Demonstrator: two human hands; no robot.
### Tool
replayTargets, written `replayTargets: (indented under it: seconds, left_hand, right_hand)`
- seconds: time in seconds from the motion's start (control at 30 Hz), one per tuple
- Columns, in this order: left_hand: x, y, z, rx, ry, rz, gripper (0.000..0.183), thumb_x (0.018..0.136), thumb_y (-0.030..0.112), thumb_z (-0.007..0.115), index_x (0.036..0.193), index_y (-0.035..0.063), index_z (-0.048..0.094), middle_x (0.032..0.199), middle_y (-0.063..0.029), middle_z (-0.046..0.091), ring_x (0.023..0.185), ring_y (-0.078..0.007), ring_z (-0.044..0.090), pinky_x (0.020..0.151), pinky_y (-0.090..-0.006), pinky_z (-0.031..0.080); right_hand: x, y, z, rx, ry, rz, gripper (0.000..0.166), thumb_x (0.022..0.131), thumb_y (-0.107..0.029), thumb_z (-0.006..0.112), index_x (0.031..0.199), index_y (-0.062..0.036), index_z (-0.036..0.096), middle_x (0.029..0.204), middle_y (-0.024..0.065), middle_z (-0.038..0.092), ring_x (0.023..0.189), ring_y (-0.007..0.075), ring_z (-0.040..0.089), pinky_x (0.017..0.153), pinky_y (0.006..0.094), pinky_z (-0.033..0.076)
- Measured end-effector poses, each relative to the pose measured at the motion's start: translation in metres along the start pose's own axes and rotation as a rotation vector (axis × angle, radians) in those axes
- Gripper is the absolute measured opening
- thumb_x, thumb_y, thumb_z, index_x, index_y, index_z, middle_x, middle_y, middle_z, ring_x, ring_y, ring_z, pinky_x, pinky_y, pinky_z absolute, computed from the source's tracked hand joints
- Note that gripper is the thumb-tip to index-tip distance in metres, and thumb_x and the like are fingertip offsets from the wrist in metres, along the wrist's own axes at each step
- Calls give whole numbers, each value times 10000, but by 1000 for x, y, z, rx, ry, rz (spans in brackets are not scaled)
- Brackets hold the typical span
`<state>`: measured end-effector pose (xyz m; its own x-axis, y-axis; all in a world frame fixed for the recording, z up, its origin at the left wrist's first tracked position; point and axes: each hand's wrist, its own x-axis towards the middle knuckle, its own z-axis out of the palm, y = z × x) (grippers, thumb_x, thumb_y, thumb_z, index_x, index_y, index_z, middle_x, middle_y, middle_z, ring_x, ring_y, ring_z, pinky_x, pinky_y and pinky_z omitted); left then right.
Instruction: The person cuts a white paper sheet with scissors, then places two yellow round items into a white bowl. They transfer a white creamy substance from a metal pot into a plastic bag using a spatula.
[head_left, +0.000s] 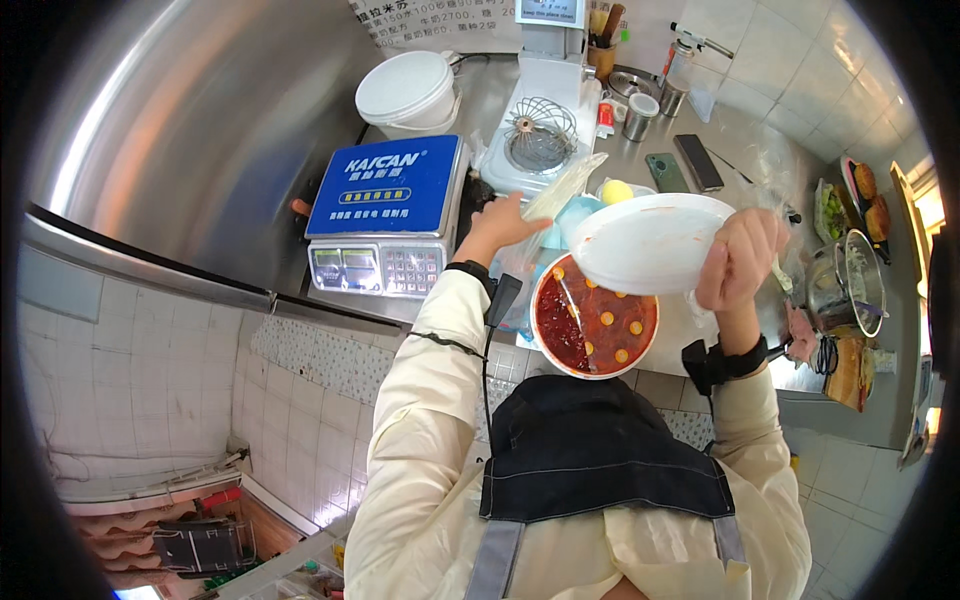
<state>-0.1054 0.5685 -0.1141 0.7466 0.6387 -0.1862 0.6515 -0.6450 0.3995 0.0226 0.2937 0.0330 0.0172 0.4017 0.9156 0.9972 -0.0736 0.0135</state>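
My right hand (739, 259) grips the rim of a round white plastic lid (649, 244), tilted above a white round tub. Red jam-like contents (600, 322) fill the tub at the front of the steel counter, partly covered by a clear film with orange round marks. My left hand (504, 225) is spread, thumb and fingers apart, beside a clear, pale plastic bag (559, 191); whether it touches the bag I cannot tell. A yellow ball-like thing (616, 192) sits behind the lid.
On the left are a blue-topped Kaican digital scale (386, 187) and a lidded white bucket (405, 90). Behind is a stand mixer (551, 82) with a wire whisk (541, 124). Two phones (697, 161), a metal pot (844, 289) and sliced bread (847, 375) lie to the right.
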Motion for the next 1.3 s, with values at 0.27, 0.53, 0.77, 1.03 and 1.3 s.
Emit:
replayTargets:
  seconds: [0.27, 0.53, 0.77, 1.03, 1.3]
  left_hand:
    - [5, -25, 10, -174, -53, 22, 404, 751, 299, 636, 1068, 50, 646, 1050, -188, 663, 979, -347, 637, 804, -404, 494]
    - [-147, -63, -56, -1028, 342, -29, 315, 883, 173, 638, 1145, 4, 591, 1017, -54, 643, 898, -144, 593, 799, -284, 475]
    - [-232, -100, -51, -1664, 879, -232, 409, 905, 234, 592, 1214, -23, 513, 1116, -77, 572, 1005, -187, 552, 861, -324, 447]
    - [-266, -90, 1, -1733, 726, -396, 403, 934, 241, 557, 1251, -1, 500, 1120, -63, 573, 970, -170, 552, 853, -306, 444]
    - [-260, -127, -45, -1405, 816, -425, 379, 949, 186, 525, 1270, -13, 489, 1160, -69, 572, 1021, -141, 536, 878, -275, 424]
  right_hand:
    - [-42, -10, -29, -10, 35, 36, 132, 544, -169, 526, 589, -73, 449, 659, 84, 507, 656, 252, 468, 711, 367, 302]
    - [-68, -9, -40, -50, -1, 132, 157, 542, -185, 520, 600, -57, 448, 649, 98, 488, 611, 268, 430, 695, 370, 311]
    - [-19, -14, 100, 377, -13, -64, 118, 553, -120, 563, 616, -59, 485, 647, 73, 470, 624, 269, 463, 677, 384, 328]
    - [-36, -38, 212, 350, -233, -86, 107, 601, -107, 583, 588, -100, 477, 615, 51, 458, 639, 253, 465, 657, 376, 352]
    - [-70, -27, 212, 404, -623, -328, 161, 712, -170, 608, 592, -86, 541, 629, 56, 495, 727, 244, 499, 724, 387, 394]
